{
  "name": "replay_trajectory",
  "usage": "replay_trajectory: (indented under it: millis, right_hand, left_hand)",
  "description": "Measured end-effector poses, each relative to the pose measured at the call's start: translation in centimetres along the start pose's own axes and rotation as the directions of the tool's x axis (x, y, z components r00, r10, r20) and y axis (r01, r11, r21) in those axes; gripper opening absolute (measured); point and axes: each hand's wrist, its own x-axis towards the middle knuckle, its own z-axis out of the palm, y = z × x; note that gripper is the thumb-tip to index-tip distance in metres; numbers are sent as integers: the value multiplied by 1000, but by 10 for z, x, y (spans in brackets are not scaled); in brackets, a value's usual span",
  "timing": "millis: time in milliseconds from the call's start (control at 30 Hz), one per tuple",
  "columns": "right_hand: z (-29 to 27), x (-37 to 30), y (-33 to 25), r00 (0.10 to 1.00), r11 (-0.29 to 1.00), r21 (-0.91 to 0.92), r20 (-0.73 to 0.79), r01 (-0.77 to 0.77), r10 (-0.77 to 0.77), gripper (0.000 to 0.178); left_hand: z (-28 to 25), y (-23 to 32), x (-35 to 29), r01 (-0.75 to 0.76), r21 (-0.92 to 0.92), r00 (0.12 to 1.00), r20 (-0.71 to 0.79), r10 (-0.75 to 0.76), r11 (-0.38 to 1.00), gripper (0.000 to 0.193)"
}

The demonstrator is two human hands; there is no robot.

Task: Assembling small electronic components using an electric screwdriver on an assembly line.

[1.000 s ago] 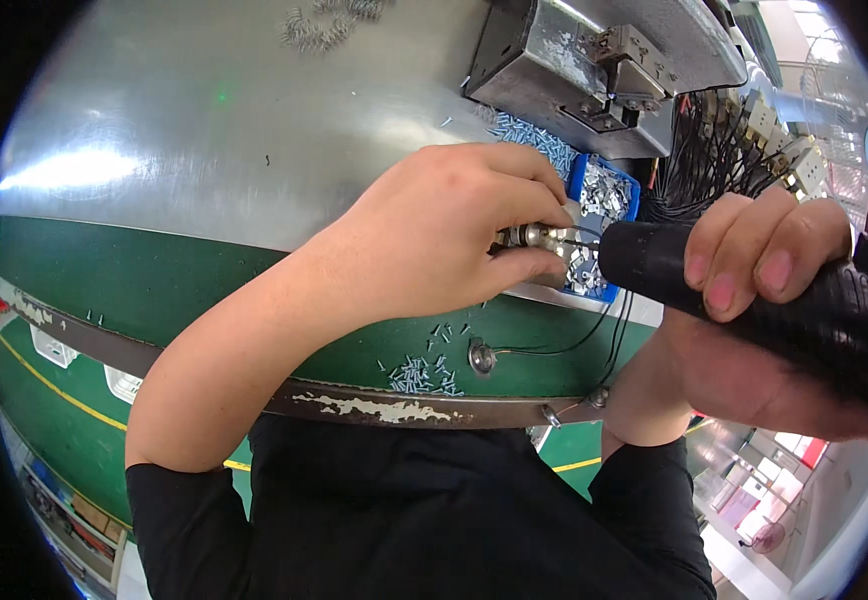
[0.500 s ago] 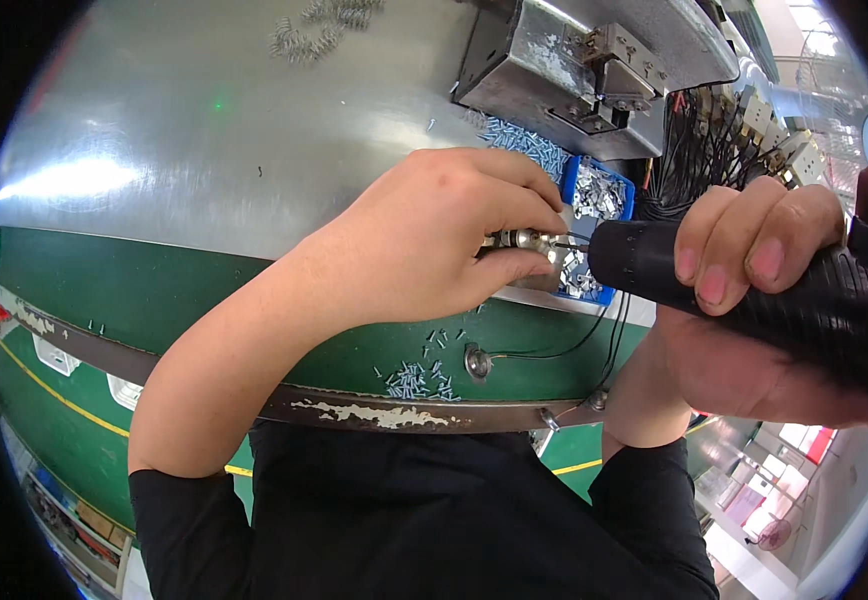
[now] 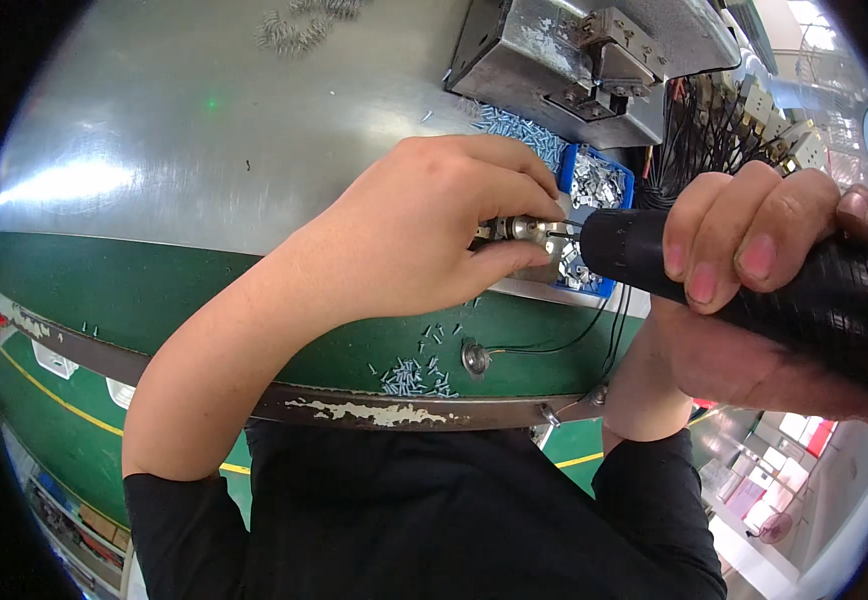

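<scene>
Ur left hand (image 3: 444, 220) is pinching the metal part (image 3: 529, 228) by the blue bin (image 3: 570, 165), right hand (image 3: 779, 230) wrapped round the black driver (image 3: 624, 245). Main diff vs a sec ago: rightmost finger's folded down, so prob a firmer grip; can't tell if the bit's seated tbh.

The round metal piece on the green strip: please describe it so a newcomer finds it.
Find the green strip along the near edge of the workbench. Right of its screw pile sits the round metal piece, set apart by thin wires running from it.
</scene>
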Motion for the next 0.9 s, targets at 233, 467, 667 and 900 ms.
replay_trajectory:
  millis: [233, 467, 667, 900]
  right_hand:
    - [2, 23, 22, 1000, 1000, 16, -12, -3, 3, 106]
    - [-5, 12, -12, 999, 999, 27, -50, 23, -22, 105]
    - [-61, 57, -7, 991, 995, 33, -90, 98, -95, 104]
    - [-37, 91, 10, 977, 980, 67, -116, 188, -180, 103]
  left_hand:
    - [-1, 4, -1, 3, 36, 1000, -2, -3, 999, 32]
    - [2, 1, 4, -48, 51, 998, -25, 50, 998, 29]
    - [0, 5, 8, -44, 36, 999, 6, 44, 998, 28]
    - [-3, 7, 6, -44, 47, 999, 9, 44, 998, 33]
